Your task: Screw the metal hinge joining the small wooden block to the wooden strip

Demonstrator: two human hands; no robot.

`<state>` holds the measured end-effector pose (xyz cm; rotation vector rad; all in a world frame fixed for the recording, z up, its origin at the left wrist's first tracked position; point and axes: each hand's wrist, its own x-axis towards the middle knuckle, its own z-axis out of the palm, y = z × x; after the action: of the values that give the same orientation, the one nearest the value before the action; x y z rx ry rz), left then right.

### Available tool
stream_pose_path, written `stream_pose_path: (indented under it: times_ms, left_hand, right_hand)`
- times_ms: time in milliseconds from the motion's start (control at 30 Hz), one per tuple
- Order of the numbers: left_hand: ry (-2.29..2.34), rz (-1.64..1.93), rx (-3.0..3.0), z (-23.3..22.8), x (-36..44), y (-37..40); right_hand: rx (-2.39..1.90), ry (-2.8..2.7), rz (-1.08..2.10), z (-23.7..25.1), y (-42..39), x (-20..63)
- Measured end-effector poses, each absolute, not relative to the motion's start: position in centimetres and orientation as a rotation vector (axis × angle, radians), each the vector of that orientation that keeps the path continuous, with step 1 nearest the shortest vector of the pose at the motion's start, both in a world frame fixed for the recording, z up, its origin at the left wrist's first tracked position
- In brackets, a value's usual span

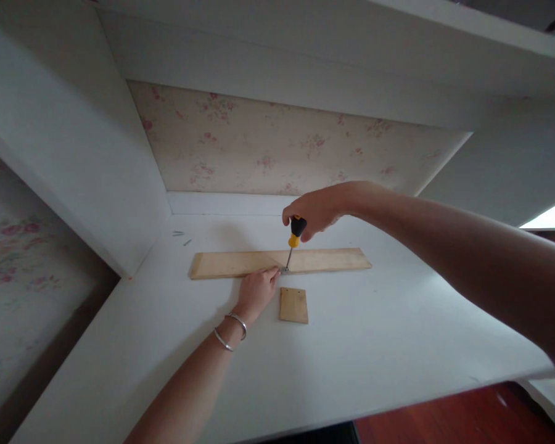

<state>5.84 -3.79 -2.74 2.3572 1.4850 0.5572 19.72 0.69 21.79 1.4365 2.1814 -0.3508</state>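
Long pale wooden plank [240,263] lay flat on the white desk [374,333], near the back wall. Your right hand [317,209] clenched the yellow-and-black screwdriver [294,237], tip down at the plank's middle. Your left hand [255,291] pressed there, fingers [272,272] steadying what looked like a screw. Small square wooden piece [293,305] sat just beside. Best kept the shaft upright, pressure straight down.

Right hand [315,211] grips screwdriver [293,242] upright on long wooden strip [324,260]; left hand [256,290] steadies tip.
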Motion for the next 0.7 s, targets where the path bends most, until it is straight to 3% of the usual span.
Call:
stream_pose_path:
  times_ms: [700]
  left_hand:
    - [1.553,0.514,2.340,-2.96,5.90,-3.81]
  right_hand:
    - [1.513,2.146,-0.173,21.81,0.54,19.64]
